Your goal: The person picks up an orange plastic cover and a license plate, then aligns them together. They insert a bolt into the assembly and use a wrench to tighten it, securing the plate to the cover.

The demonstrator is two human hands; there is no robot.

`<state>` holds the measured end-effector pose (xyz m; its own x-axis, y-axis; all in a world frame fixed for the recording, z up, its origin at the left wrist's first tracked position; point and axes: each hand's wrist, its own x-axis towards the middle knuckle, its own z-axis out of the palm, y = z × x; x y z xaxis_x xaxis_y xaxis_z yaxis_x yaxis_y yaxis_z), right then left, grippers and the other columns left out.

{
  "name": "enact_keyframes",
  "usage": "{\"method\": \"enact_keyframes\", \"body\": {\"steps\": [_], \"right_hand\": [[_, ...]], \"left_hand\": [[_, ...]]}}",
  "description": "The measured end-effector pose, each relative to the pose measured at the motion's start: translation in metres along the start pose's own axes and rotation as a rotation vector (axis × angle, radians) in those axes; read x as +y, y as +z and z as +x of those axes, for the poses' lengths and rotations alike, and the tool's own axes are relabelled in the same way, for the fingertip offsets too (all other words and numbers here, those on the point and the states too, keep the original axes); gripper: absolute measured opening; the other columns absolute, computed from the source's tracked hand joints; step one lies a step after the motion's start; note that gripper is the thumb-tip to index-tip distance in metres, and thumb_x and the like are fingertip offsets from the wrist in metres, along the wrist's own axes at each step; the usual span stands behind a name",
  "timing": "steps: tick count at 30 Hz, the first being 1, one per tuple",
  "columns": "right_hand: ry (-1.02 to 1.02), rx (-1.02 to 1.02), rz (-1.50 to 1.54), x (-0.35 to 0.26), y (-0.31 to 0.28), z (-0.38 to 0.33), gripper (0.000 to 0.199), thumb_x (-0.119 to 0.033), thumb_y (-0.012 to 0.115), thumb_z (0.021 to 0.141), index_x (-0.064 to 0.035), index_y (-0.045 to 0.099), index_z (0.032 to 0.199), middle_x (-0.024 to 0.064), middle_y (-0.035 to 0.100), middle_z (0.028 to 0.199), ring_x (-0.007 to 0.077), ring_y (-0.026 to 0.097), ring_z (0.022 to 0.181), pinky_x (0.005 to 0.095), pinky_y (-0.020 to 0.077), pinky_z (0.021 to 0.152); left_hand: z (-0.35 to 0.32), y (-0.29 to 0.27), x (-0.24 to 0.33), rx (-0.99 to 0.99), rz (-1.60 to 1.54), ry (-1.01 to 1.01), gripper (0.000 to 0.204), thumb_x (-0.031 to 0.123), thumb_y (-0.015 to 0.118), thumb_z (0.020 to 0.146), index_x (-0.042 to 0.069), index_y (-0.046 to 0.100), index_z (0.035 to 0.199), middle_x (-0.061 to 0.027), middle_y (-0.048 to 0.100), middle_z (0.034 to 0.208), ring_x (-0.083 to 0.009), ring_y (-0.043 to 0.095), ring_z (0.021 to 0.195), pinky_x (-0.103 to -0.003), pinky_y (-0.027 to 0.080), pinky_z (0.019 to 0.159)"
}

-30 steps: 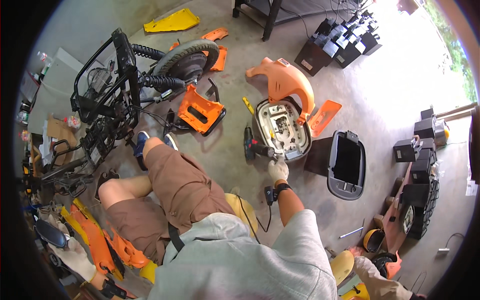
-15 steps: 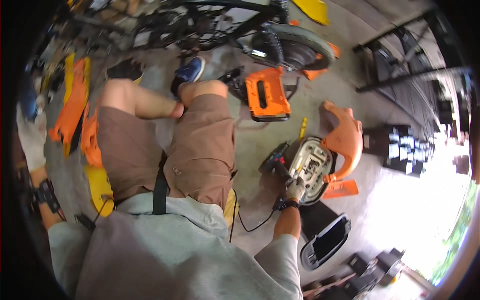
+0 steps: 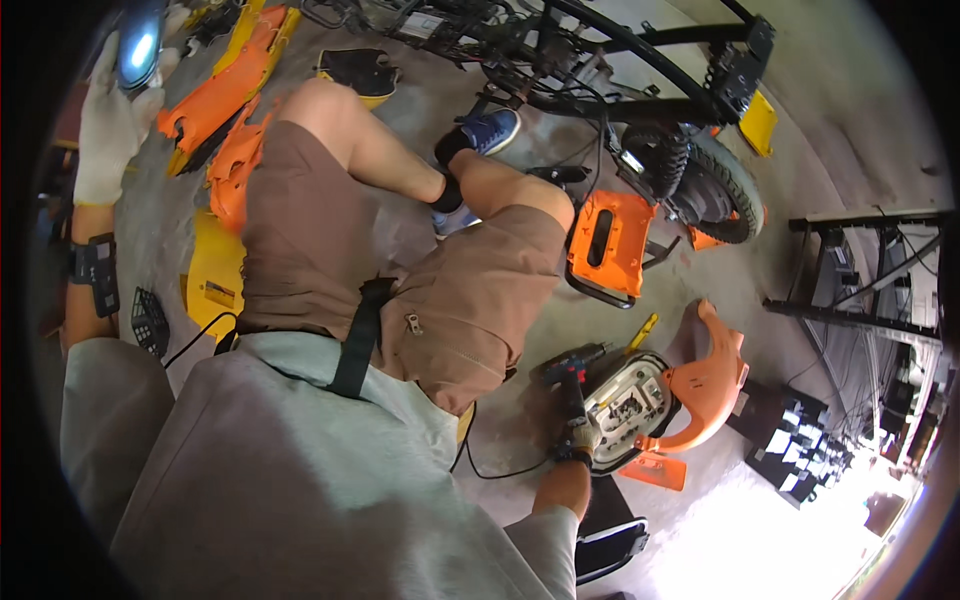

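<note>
Right hand, gloved in white, reaches the near end of an upturned seat base on the workshop floor, seen through the head camera I am following remotely. Just ahead of its fingers lies a cordless drill, the butt of the handle close to the glove; I cannot tell whether those fingers are clamped on it, on the seat rim or on nothing. Left hand, well apart and off to the far side, appears closed around a dark oval mirror.

To the right hand's right, past the seat base, rests a curved orange body panel; beyond the drill, a slim yellow tool; behind on the right, a black storage bin.

I judge the step in hand to be work around the seat base. The next move, in my view, calls for a sure right-hand grip on drill or rim.
</note>
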<state>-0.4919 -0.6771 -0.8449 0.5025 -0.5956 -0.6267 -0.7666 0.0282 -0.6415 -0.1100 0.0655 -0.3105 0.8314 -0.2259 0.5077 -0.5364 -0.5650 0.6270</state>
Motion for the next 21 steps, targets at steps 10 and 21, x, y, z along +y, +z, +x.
{"method": "enact_keyframes", "body": {"steps": [10,21], "right_hand": [[0.080,0.135,-0.337,0.008,-0.003,0.007,0.036,-0.028,0.065,0.088,0.0025,0.076,0.103,0.0225,0.074,0.095,0.0303,0.070,0.080,0.0402,0.0524,0.077],[-0.137,0.523,-0.087,-0.137,-0.005,-0.118,0.041,-0.025,0.050,0.099,0.0070,0.066,0.120,0.0186,0.070,0.101,0.0279,0.066,0.089,0.0374,0.0500,0.081]], "left_hand": [[0.028,0.070,0.089,0.346,-0.510,-0.566,0.057,0.033,0.032,0.110,-0.002,0.028,0.154,-0.0218,0.057,0.134,-0.0174,0.062,0.067,-0.022,0.042,0.040],[0.047,0.113,0.107,0.204,-0.947,-0.522,0.062,0.050,0.030,0.107,0.000,0.047,0.141,-0.0120,0.069,0.109,-0.0144,0.068,0.076,-0.021,0.046,0.039]]}}
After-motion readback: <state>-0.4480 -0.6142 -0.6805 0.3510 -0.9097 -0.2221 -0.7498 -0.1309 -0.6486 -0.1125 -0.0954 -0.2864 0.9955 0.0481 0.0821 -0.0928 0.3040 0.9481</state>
